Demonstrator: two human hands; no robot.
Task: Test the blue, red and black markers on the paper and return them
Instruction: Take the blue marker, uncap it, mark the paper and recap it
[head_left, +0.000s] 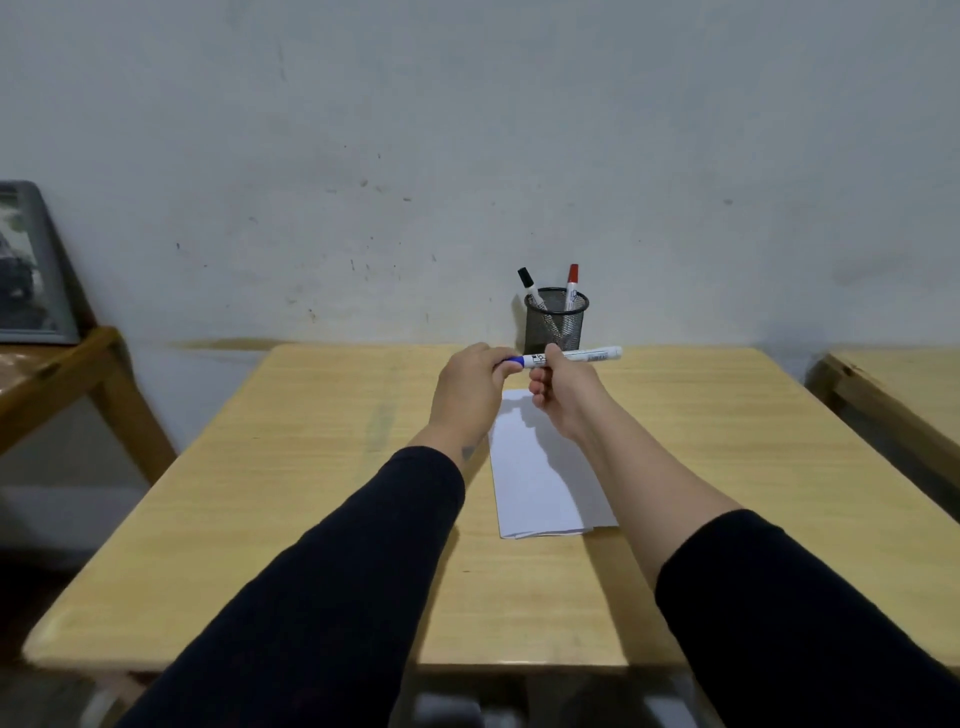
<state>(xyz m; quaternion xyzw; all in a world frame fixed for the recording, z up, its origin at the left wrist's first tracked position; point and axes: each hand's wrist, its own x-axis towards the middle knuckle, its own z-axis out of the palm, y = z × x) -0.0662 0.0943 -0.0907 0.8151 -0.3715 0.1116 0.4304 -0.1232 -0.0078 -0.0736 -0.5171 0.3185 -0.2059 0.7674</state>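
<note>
Two arms in view, both in long black sleeves of plain, unpatterned fabric. Left sleeve ends at the wrist. Right sleeve is pushed up, leaving most of the forearm bare. Left hand and right hand bare, no gloves or rings visible. Small dark mark at the left wrist; too blurred to make out its shape.

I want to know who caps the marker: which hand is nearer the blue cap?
Left. The left hand pinches the blue cap itself, at the marker's left end. The right hand grips the white barrel, just right of the cap.
</note>
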